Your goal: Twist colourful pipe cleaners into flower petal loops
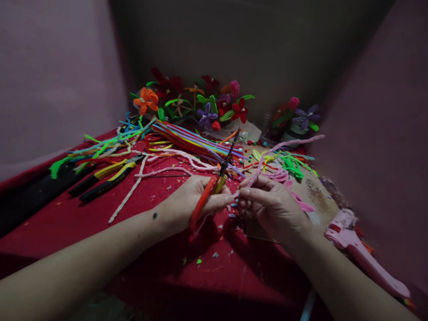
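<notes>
While left hand [184, 201] is closed round scissors [207, 191], right hand [272, 198] pinches pink stem [281, 145] near its end; long axis runs forward-right, right hand nearer

Low over the near part of the red desk [174, 267], we could pass above small scraps [199, 261]. Farther out, the scissors [207, 200] in the left hand [190, 200] block our middle line. Pliers [112, 178] crowd our left, a pink tool [368, 256] our right, and bundled pipe cleaners [194, 140] and flowers [207, 116] close off the far side, before the dark wall [250, 44].
</notes>
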A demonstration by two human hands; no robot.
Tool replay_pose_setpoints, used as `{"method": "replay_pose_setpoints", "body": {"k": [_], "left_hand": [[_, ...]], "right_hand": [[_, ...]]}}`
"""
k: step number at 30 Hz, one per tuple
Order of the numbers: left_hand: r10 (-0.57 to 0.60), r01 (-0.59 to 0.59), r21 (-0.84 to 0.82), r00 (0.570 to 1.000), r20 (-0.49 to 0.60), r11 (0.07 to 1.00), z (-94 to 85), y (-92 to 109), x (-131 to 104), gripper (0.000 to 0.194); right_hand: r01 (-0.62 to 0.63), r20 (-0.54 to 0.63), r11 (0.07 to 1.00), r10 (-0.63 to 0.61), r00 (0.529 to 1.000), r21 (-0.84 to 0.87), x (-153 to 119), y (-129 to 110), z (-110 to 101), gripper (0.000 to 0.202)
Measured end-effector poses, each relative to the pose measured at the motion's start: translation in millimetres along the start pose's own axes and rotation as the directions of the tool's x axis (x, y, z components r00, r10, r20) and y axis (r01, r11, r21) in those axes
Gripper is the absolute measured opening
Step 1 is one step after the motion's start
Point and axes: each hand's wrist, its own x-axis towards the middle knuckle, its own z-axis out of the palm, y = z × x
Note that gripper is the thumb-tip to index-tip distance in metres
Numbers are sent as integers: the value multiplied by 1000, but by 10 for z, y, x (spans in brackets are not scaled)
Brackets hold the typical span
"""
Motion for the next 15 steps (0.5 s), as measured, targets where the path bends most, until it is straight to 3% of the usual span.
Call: {"method": "replay_pose_setpoints", "body": {"k": [9,15], "left_hand": [[-16,18,58,999,-27,998,27,53,-21,22],[-9,9,-6,1000,11,1000,33,63,-32,17]], "right_hand": [[-35,-6,999,35,999,-10,-6,-18,11,15],[-26,5,1000,26,1000,-2,-7,-5,-1,15]]}}
